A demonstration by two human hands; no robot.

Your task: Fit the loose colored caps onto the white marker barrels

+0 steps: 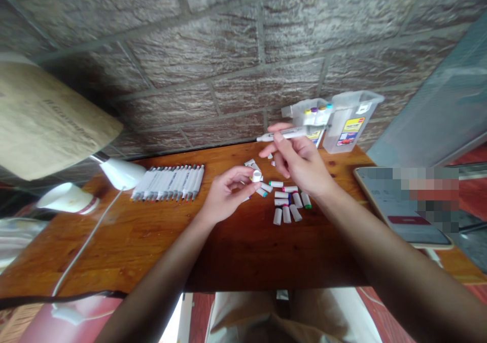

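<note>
Within right hand (300,161) — marker (297,132) sideways, tip (261,139) leftward

Brick wall (236,43) behind wooden table (125,231)

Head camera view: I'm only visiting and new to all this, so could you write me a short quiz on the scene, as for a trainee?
1. Which hand holds the slim white plastic marker?
2. True or false: on the brown wooden table, the neat row of white markers lies left of the loose white cylindrical caps, as pictured.
3. What does the left hand hold?
A) a red pencil
B) a small white cap
C) a metal spoon

Key: 1. The right hand; 2. True; 3. B
</note>
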